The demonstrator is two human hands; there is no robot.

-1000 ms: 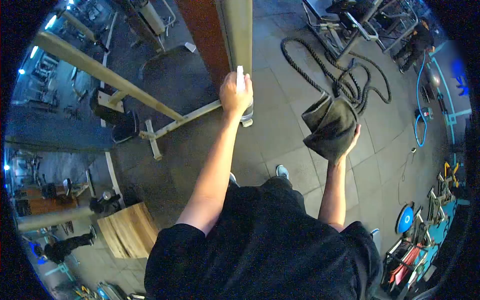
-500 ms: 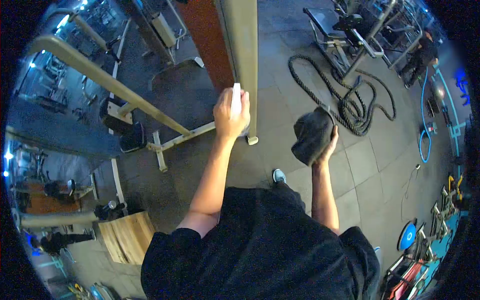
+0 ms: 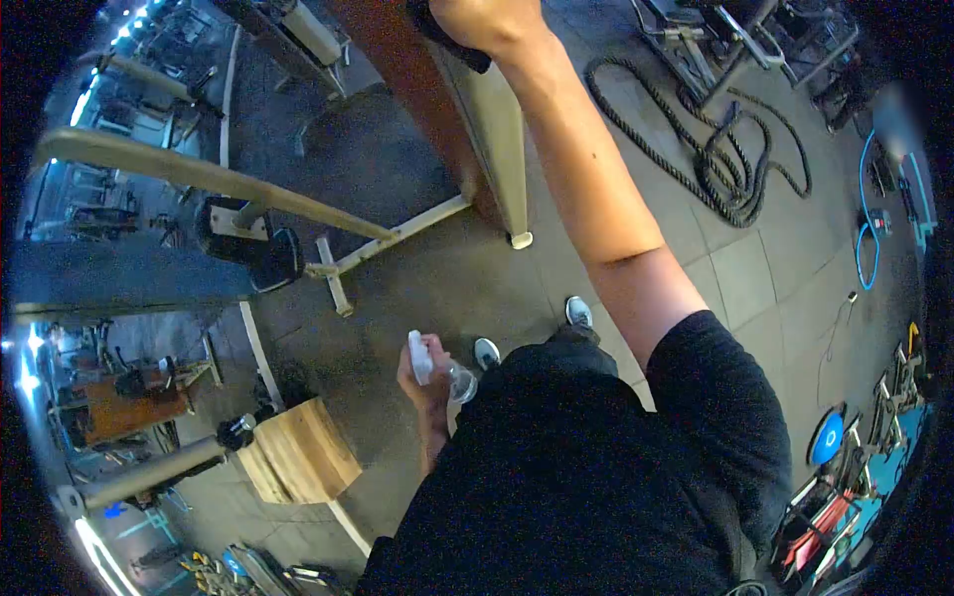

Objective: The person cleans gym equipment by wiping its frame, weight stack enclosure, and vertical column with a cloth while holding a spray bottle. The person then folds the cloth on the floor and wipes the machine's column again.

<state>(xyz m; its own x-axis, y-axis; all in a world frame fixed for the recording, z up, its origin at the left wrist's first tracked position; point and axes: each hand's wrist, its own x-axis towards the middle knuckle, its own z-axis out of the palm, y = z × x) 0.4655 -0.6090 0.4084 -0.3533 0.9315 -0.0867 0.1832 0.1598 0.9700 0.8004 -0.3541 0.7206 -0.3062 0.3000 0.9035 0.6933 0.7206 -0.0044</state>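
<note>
The left hand point(image 3: 429, 393) clamps the spray bottle point(image 3: 420, 359); dark cloth point(image 3: 459, 50) lies beneath the outstretched right hand point(image 3: 489, 20), whose closure I cannot tell.

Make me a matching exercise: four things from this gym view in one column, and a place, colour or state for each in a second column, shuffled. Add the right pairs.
Things:
1. Spray bottle
2. Wooden box
3. Rope
4. Dark cloth

Places, colours or states:
A. Black, lying in loops on the floor
B. At the right hand, by the picture's top edge
C. Gripped in the left hand
D. Light brown with darker streaks

Right pairs: 1-C, 2-D, 3-A, 4-B
</note>
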